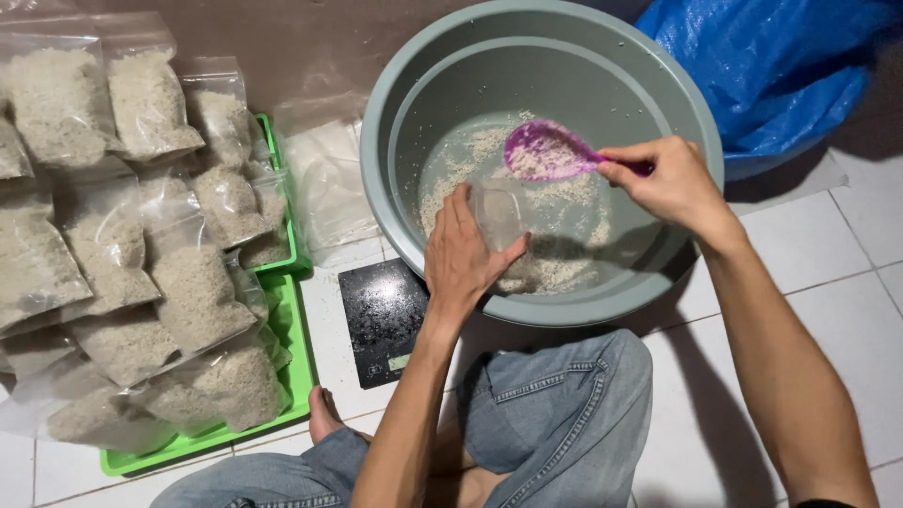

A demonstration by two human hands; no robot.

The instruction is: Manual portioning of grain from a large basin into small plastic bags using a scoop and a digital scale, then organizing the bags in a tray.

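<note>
Left hand: grips clear bag inside grey basin | Right hand: clasps purple scoop, loaded with rice, above bag | Advice: keep bag mouth wide, tilt scoop slowly.

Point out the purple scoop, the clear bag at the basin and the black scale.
purple scoop [544, 152], head view, on its rice-filled bowl.
clear bag [497, 212], head view, on its open upper part.
black scale [383, 315], head view, on its top plate.

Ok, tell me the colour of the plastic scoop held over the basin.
Translucent purple plastic scoop, seen in the head view.
</note>
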